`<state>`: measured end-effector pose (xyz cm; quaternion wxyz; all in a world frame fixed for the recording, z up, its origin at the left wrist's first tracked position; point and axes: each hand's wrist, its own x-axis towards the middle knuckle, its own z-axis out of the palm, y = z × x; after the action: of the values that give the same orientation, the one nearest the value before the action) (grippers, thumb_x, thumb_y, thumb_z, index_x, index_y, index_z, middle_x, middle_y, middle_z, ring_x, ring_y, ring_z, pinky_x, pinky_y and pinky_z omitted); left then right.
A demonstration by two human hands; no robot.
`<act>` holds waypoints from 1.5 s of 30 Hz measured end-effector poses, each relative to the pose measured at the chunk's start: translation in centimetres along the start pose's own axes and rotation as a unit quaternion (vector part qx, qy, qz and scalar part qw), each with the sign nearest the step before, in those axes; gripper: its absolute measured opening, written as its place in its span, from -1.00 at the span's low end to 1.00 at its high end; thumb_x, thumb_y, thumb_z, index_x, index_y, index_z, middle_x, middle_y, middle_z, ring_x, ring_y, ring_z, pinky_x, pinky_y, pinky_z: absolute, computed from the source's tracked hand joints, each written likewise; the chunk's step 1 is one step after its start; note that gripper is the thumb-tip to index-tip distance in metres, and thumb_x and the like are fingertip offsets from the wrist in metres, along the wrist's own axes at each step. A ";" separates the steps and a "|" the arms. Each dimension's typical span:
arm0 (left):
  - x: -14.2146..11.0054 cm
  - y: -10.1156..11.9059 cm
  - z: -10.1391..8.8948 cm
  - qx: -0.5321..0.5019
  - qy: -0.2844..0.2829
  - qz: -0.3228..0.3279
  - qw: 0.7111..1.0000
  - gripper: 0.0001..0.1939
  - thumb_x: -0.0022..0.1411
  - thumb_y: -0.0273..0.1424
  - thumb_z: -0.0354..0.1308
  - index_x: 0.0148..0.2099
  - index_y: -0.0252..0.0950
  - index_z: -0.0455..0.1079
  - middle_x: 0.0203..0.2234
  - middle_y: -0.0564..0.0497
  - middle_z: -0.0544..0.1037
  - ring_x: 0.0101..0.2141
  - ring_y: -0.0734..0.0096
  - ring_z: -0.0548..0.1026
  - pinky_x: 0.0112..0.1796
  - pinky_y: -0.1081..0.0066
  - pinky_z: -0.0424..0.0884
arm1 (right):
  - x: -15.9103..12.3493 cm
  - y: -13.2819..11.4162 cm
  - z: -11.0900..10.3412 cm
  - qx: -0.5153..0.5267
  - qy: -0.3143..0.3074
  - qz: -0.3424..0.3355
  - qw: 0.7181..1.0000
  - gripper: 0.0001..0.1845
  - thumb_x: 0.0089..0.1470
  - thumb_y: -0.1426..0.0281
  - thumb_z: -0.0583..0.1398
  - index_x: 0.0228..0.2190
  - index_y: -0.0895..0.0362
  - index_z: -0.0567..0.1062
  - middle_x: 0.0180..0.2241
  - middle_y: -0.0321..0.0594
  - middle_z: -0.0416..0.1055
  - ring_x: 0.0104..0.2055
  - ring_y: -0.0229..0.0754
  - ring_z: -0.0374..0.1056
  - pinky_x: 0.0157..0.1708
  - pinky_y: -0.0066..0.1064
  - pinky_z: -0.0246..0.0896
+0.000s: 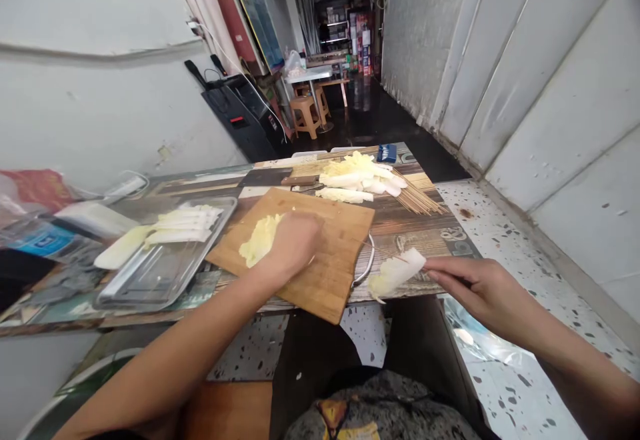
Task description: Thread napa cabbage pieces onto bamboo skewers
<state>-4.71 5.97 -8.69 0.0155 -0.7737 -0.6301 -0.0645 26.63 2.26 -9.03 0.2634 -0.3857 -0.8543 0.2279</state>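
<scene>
My left hand [294,243] rests fingers-down on a wooden cutting board [330,263], gripping a pale yellow cabbage leaf [257,240] that lies on it. My right hand [475,287] is off the board's right edge, fingers pinched on a thin bamboo skewer that runs through a white folded cabbage piece [395,272]. A heap of cut cabbage stalks [357,180] lies at the far end of the table, beside a bundle of bamboo skewers [420,200].
A steel tray [165,270] at the left holds several skewered cabbage pieces [175,227]. A cleaver [300,180] lies behind the board. A blue box [387,153] sits at the far edge. Plastic bags crowd the left. A wall runs along the right.
</scene>
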 end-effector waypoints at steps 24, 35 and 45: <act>-2.6 0.8 -7.5 -0.338 -0.166 0.079 0.923 -0.73 0.28 -0.19 0.09 -0.22 -0.25 0.51 -0.41 0.08 0.57 -0.38 0.47 0.46 -0.32 0.49 0.33 | -1.1 -1.1 -2.8 -0.087 0.024 -0.128 0.988 -0.65 0.28 0.45 0.09 0.04 -0.11 0.41 -0.18 -0.43 0.57 -0.25 -0.29 0.52 -0.34 -0.45 0.39; -2.5 1.0 -7.4 -0.359 -0.163 0.086 0.915 -0.77 0.26 -0.23 0.11 -0.22 -0.24 0.51 -0.37 0.08 0.61 -0.35 0.48 0.49 -0.28 0.49 0.36 | -1.2 -1.3 -3.1 -0.100 0.016 -0.130 0.986 -0.63 0.28 0.46 0.09 0.07 -0.08 0.39 -0.21 -0.38 0.56 -0.30 -0.28 0.51 -0.39 -0.44 0.38; -2.5 1.3 -7.5 -0.359 -0.150 0.106 0.915 -0.80 0.26 -0.26 0.13 -0.24 -0.25 0.52 -0.36 0.08 0.63 -0.33 0.46 0.53 -0.25 0.49 0.38 | -1.4 -1.4 -3.5 -0.090 0.017 -0.132 0.987 -0.54 0.25 0.46 0.11 0.14 -0.10 0.39 -0.08 -0.34 0.56 -0.24 -0.21 0.54 -0.31 -0.40 0.46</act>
<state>-4.58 2.48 -1.45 -0.3517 -0.7898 -0.4736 -0.1678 28.85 1.01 -5.96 0.2695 -0.2951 -0.9105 0.1064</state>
